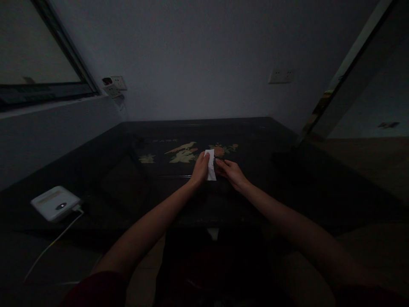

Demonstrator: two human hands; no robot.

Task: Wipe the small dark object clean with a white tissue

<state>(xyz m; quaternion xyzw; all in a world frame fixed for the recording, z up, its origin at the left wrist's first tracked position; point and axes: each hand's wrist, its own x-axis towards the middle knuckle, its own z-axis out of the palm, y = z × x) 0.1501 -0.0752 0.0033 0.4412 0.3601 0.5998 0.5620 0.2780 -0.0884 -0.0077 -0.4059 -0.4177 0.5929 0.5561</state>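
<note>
My left hand [200, 168] is closed on a narrow white strip of paper [211, 169], held upright over the dark table with the thumb lying across its upper part. Close by on the right, my right hand [231, 171] has its thumb and fingers pinched together beside the strip's edge. Something small, dark and slightly shiny shows at those fingertips, but the dim light hides what it is. Both forearms reach in from the bottom of the view.
The glossy black table [166, 200] carries a painted bird-and-flower picture [183, 152]. A white box [56, 203] with a cable stands at its left edge. Wall sockets [281, 76] sit above the back edge, and a power adapter [111, 90] is plugged in at left.
</note>
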